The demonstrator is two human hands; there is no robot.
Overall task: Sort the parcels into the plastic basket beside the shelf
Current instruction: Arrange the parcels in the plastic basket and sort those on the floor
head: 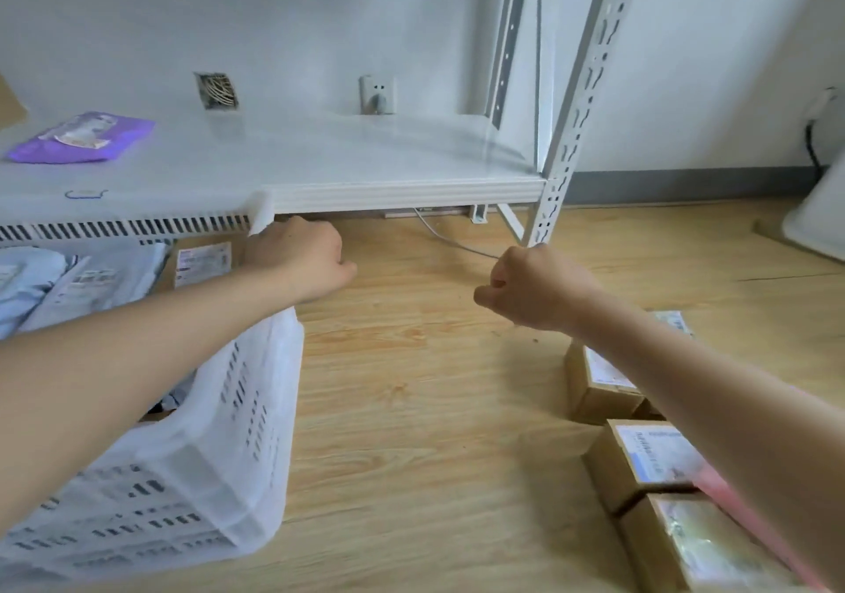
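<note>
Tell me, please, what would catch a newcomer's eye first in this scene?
Two bare arms reach forward: the left hand grips the far corner of the white plastic basket at lower left, and the right hand hangs curled and empty over the wooden floor. A purple packet lies on the white shelf at upper left, and cardboard boxes sit at lower right.

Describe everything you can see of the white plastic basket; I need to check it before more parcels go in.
The white plastic basket is a translucent crate with rows of slotted vents in its walls and a thick rim. It stands upright on the wooden floor, at the left beside the white shelf. Inside lie pale grey mailer bags and a brown box with a label. The left hand grips its far corner; the forearm crosses over it.
</note>
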